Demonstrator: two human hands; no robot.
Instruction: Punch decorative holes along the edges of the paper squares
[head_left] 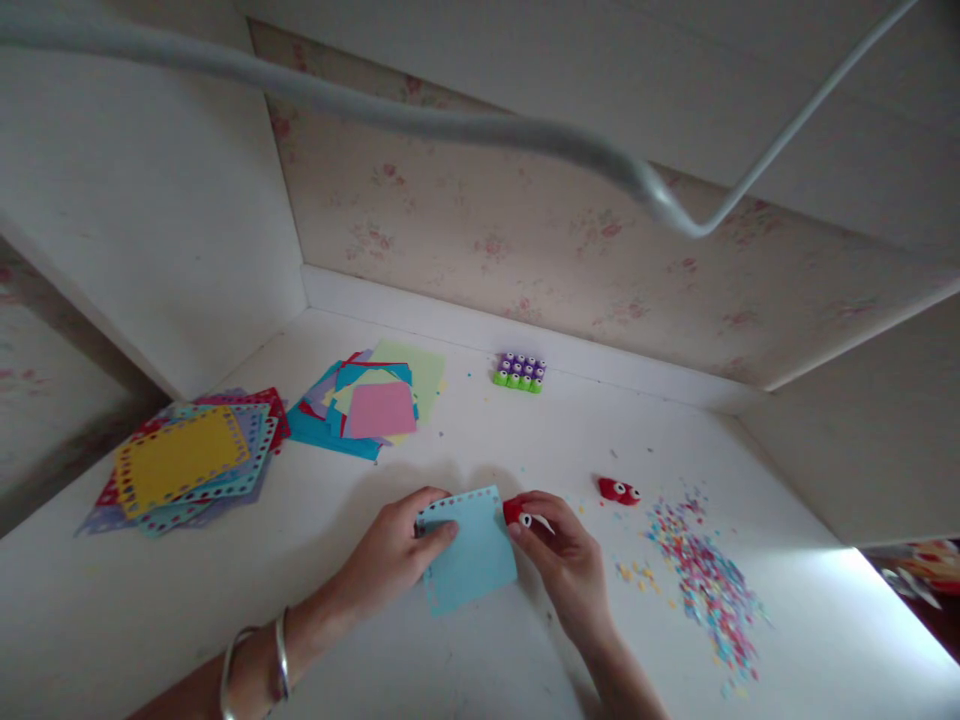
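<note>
My left hand (415, 548) is closed on the left edge of a light blue paper sheet (476, 560), thumb on top. Small holes run along the sheet's top edge and down its left side. At the sheet's upper right corner, my right hand (555, 545) pinches a small red punch (514, 513) with a white, eye-like spot. The punch touches the sheet's right edge. More red punches (619, 491) lie on the table to the right of my right hand.
Punched sheets (184, 460) are piled at the left, beside plain coloured paper (381, 410). Purple and green punches (519, 373) stand near the back wall. Paper confetti (709, 580) is scattered at the right. A pale cable (450, 122) crosses the upper view.
</note>
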